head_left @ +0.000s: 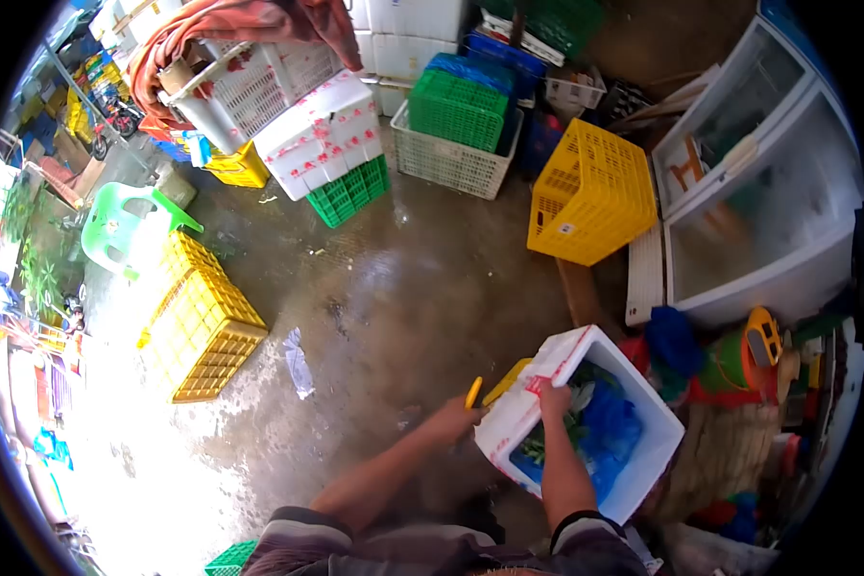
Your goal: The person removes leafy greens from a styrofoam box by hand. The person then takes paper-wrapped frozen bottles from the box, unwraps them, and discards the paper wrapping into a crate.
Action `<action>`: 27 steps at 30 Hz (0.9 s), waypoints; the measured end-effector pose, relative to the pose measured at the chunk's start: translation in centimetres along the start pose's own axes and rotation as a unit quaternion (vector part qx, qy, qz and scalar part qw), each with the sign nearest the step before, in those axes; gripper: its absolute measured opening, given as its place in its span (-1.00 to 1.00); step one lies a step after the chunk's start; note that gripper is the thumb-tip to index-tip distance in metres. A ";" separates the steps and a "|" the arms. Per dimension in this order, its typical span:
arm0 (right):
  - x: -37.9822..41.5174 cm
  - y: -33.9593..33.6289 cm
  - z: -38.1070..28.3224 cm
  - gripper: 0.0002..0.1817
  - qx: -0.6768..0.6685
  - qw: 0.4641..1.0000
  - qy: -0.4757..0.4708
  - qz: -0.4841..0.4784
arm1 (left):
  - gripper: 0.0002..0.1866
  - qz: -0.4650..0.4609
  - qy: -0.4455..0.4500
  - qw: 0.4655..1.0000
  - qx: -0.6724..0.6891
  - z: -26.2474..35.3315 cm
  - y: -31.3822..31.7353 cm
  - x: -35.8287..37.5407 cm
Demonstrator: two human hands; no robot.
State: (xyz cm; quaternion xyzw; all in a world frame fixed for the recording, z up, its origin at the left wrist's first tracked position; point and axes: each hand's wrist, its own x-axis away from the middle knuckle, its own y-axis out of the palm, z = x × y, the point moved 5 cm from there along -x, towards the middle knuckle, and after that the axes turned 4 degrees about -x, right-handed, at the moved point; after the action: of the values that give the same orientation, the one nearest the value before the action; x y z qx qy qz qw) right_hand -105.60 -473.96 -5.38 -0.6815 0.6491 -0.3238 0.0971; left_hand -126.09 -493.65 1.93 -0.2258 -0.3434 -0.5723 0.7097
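Observation:
A white foam box (649, 392) with red print stands tilted in front of me. Inside it lie blue plastic (609, 432) and leafy greens (536, 444). My right hand (554, 396) reaches across the opening and is closed at the box's upper left rim, its fingertips partly hidden. At the box's left side my left hand (459, 422) is closed around a yellow handle (473, 392); whatever the handle belongs to is hidden. Another yellow piece (507, 382) shows just behind the box wall, close to the left hand.
Yellow crates (216, 326) stand on the wet floor at left, near a green plastic stool (125, 230). More yellow crates (595, 192) are ahead right, beside a glass-doored cabinet (758, 182). Green crates (459, 108) and a foam box (322, 134) stand at the back.

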 end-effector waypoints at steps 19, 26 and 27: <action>14.6 29.1 -14.1 -0.37 0.153 0.770 -0.371 -0.496 | -0.82 0.395 0.254 0.843 0.264 3.1 -35.5 14.9; 6.1 20.9 -15.0 -0.59 0.113 0.839 -0.380 -0.373 | -0.77 0.560 0.199 0.783 0.181 1.6 -34.7 21.0; 5.0 20.3 -16.0 -0.59 0.075 0.866 -0.315 -0.382 | -0.77 0.559 0.207 0.783 0.177 0.1 -34.6 20.9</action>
State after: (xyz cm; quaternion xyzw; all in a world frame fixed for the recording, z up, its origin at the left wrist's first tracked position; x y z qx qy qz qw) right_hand -131.61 -476.95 -2.68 -0.9324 0.2468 -0.1515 0.2162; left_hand -157.32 -515.68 15.07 -0.1250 -0.0967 -0.0373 0.9867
